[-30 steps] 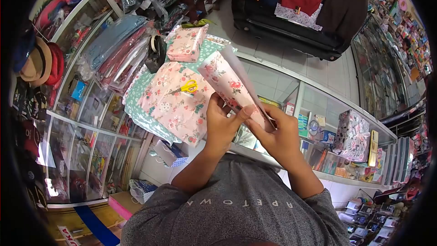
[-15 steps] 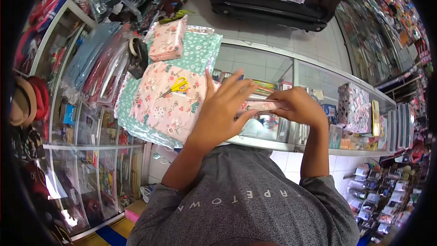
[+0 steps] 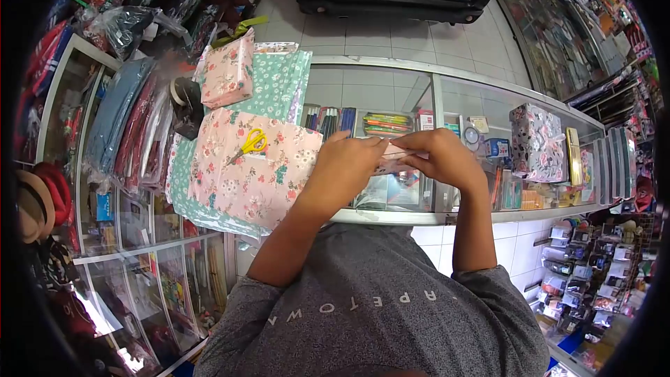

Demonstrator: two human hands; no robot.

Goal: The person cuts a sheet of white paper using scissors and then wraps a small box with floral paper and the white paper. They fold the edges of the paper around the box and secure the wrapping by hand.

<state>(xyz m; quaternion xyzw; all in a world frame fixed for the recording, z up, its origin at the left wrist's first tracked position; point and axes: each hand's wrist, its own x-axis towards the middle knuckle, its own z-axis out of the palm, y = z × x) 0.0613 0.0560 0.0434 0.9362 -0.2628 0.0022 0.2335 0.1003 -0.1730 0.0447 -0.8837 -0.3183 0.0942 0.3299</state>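
Gripping from both ends, the left hand (image 3: 347, 166) and the right hand (image 3: 447, 157) close around a narrow rolled piece of pink floral wrapping paper (image 3: 396, 158), held level above the glass display counter (image 3: 391, 91). Only a short strip of that paper shows between the knuckles; the rest is hidden inside the hands, so its full length cannot be told. Left of the hands, yellow-handled scissors (image 3: 249, 144) lie on a spread pink floral sheet (image 3: 244, 174), which overlaps a green floral sheet (image 3: 276, 87) beneath. A wrapped pink parcel (image 3: 227, 73) sits farther back on the green sheet. Off to the right, a patterned gift box (image 3: 536, 141) stands on the counter. Goods under the glass are too small and blurred to name.
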